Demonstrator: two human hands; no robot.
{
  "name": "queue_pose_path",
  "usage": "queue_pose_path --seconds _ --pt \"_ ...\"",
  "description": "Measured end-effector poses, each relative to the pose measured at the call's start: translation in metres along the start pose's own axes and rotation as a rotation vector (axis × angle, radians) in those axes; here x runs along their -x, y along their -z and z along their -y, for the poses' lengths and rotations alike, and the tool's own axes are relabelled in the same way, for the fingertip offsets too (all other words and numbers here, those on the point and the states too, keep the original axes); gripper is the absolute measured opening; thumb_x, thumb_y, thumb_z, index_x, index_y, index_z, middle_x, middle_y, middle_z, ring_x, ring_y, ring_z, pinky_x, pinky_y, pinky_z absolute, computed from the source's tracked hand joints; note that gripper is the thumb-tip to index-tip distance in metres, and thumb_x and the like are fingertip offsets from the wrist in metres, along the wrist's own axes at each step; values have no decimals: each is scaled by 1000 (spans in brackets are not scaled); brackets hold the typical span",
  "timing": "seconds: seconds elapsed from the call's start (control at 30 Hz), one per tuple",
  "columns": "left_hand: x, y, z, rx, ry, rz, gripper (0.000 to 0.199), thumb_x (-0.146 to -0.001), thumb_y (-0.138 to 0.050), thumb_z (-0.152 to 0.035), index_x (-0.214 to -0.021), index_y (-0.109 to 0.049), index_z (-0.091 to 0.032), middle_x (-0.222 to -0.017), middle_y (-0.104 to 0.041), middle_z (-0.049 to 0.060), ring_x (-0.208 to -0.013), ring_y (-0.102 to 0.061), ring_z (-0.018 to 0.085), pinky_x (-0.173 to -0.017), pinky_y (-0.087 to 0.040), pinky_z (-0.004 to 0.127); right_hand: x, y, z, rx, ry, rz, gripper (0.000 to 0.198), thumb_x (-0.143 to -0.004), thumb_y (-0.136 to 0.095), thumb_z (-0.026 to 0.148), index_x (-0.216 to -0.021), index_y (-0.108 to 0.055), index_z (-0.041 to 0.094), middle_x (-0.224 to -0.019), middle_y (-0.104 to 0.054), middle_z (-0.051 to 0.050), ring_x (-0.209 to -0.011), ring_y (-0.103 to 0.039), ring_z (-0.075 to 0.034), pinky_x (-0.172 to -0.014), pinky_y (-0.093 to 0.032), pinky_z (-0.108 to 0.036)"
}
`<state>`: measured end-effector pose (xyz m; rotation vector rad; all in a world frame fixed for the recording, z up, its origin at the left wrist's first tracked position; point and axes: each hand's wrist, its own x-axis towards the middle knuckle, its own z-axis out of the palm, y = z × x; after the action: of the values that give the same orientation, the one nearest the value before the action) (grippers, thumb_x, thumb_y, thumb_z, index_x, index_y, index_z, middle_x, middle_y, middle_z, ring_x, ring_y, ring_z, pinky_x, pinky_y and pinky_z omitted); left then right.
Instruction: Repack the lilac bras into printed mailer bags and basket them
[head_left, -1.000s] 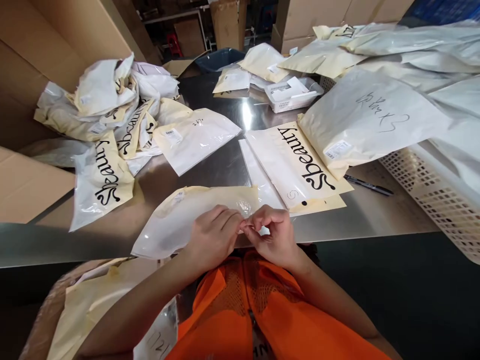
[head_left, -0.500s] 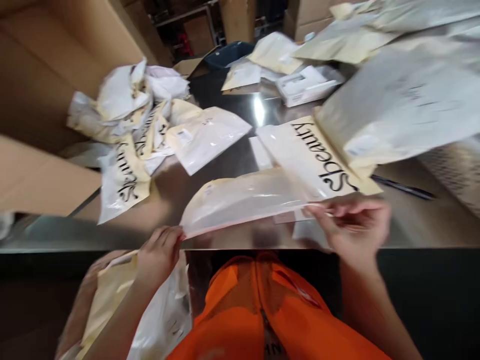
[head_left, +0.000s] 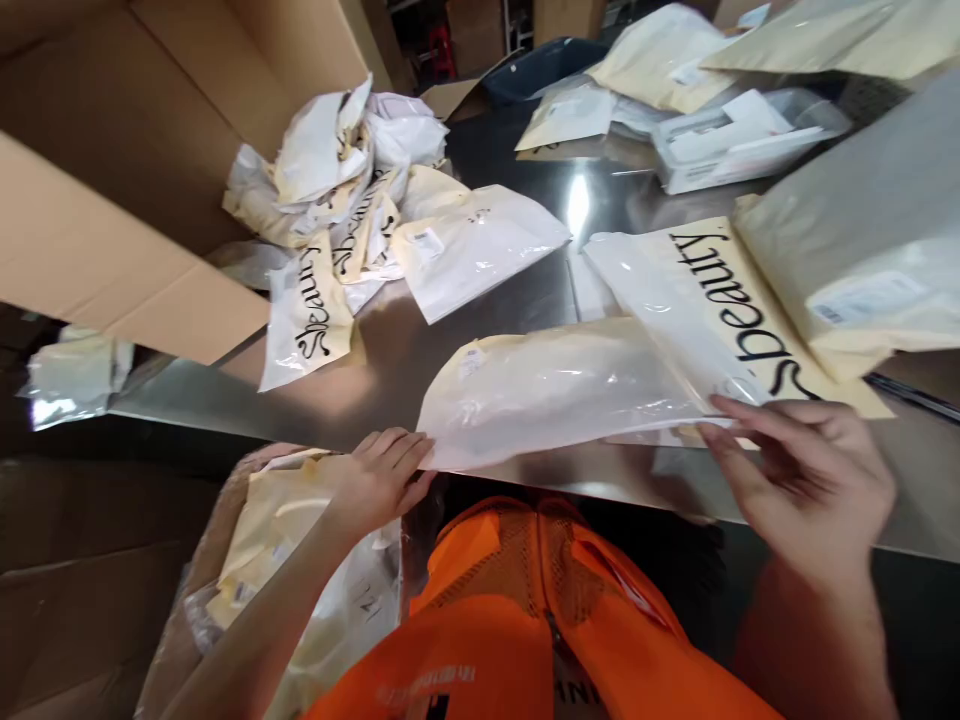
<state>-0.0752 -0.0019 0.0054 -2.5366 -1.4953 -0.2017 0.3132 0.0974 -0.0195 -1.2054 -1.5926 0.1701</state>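
A translucent plastic bag (head_left: 555,390) with a small label lies flat along the front of the metal table, its near edge pulled straight. My left hand (head_left: 386,475) pinches its near left corner. At the other end, my right hand (head_left: 810,475) grips the right end of that edge between thumb and index finger. Just beyond it lies a bag printed "Sbeauty" (head_left: 720,290), partly touching its right side. Another white bag with a label (head_left: 480,240) rests farther back, left of centre.
Several bags are heaped (head_left: 330,170) by a large open cardboard box (head_left: 172,290) at left. Below the table edge stands a container of more bags (head_left: 300,510). A clear box with white contents (head_left: 727,150) and large bags (head_left: 885,230) lie at right, near a black pen (head_left: 915,395).
The camera view has turned, so the table and its things appear shifted. Both hands still hold the same bag by its near edge, which looks a little flatter.
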Motion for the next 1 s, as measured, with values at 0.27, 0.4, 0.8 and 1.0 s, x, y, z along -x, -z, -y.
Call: queue_pose_path --seconds 0.27,0.4,0.8,1.0 --pt "-41 -19 -30 46 -153 17 17 -84 -50 -4 -85 -61 -17 -69 -61 4 -68 -57 20 -58 -43 31 2 8 12 133 164 54 28 -84 -69 16 -109 -72 29 -88 -59 -4 -78 -58 -15 -67 -50 -30" --pt "-45 -12 -26 113 -128 -7 13 -88 -52 -10 -82 -60 -18 -70 -62 3 -68 -57 18 -57 -43 30 4 10 9 254 223 80 14 -86 -68 20 -97 -74 25 -87 -59 -5 -82 -59 -17 -71 -50 -31" --pt "-10 -4 -25 306 180 -189 9 -89 -56 -13 -86 -63 -19 -73 -68 1 -70 -61 14 -64 -49 24 12 -26 33 394 249 -53 26 -80 -75 34 -103 -69 23 -104 -63 -10 -107 -56 -33 -90 -39 -48" --pt "-25 6 -46 411 215 -333 14 -86 -61 -13 -73 -60 -20 -63 -65 -3 -60 -61 12 -56 -48 23 37 -79 121 -139 550 499 21 -96 -54 15 -110 -62 27 -95 -72 5 -111 -60 -17 -106 -25 -42"
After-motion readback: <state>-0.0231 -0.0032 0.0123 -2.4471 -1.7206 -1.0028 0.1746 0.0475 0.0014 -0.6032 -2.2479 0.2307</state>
